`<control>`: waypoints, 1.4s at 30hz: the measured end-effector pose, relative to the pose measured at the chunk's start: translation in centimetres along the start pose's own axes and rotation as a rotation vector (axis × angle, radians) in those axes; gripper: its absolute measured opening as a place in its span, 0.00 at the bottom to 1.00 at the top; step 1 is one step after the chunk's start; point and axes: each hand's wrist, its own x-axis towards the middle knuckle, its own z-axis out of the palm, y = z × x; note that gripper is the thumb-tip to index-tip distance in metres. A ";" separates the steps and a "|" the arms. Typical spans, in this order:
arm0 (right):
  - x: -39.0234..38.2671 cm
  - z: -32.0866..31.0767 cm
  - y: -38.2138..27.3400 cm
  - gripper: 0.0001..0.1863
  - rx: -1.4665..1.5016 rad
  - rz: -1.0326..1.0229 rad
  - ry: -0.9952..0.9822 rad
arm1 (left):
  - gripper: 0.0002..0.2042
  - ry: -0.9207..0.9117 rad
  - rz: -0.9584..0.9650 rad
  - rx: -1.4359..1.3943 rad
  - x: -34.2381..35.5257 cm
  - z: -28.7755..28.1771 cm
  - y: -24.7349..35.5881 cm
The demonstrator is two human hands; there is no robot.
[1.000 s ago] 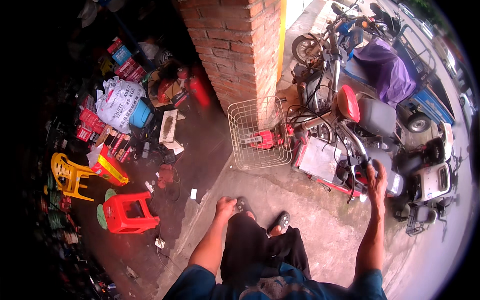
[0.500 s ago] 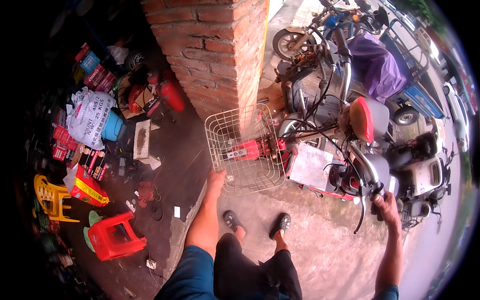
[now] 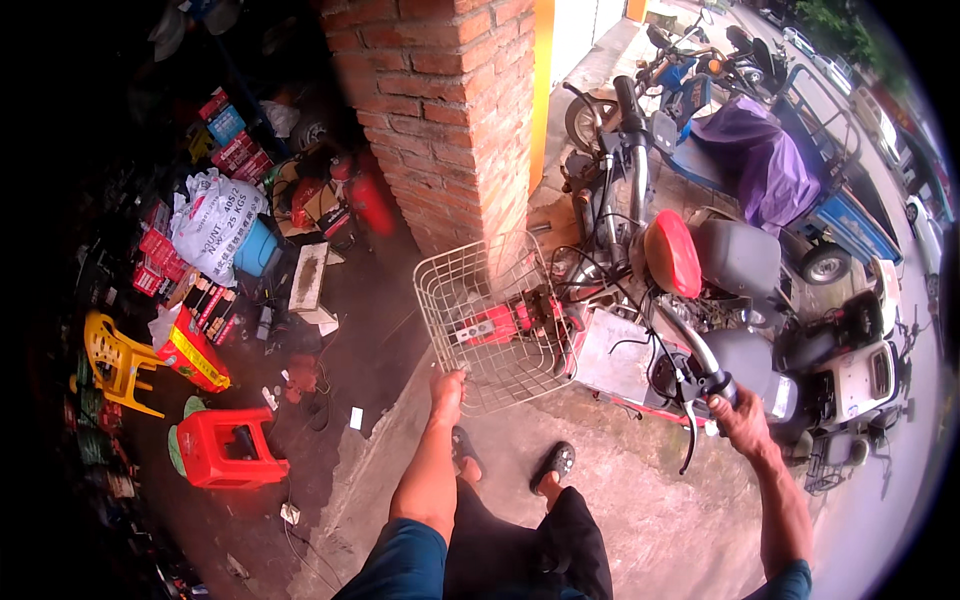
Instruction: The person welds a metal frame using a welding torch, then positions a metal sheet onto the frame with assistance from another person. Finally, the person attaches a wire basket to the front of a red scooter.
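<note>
A pale wire basket (image 3: 500, 392) sits at the front of a red electric bike, beside a brick pillar. My left hand (image 3: 448, 394) is closed on the basket's near left rim. My right hand (image 3: 742, 422) grips the black end of the bike's chrome handlebar (image 3: 678, 328), just behind the brake lever (image 3: 690, 440). Black cables loop around the bar. The far bar end (image 3: 626, 100) points away, with no hand on it. A red rounded cover (image 3: 672, 254) sits behind the handlebar. Through the basket's mesh shows a red part with a grey plate.
The brick pillar (image 3: 425, 120) rises close beyond the basket. On the left floor are a red stool (image 3: 222, 465), a yellow chair (image 3: 110, 365), stacked boxes and a white sack (image 3: 212, 222). A blue cargo tricycle (image 3: 850, 228) and parked scooters (image 3: 855, 385) stand to the right.
The handlebar has turned: my right hand and its grip sit further left and slightly lower, and the far bar end has swung left. My left hand stays on the basket rim.
</note>
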 end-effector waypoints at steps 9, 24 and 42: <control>-10.8 0.7 1.8 0.36 -0.183 0.032 -0.125 | 0.06 0.226 -0.090 -0.021 -12.6 -8.5 -5.3; -31.5 6.8 5.8 0.38 -0.044 0.129 0.162 | 0.23 -0.051 -0.100 0.313 -25.0 -15.1 -3.2; -30.2 8.6 6.1 0.40 -0.023 -0.015 0.288 | 0.12 -0.226 -0.009 0.390 -18.8 -27.2 -10.7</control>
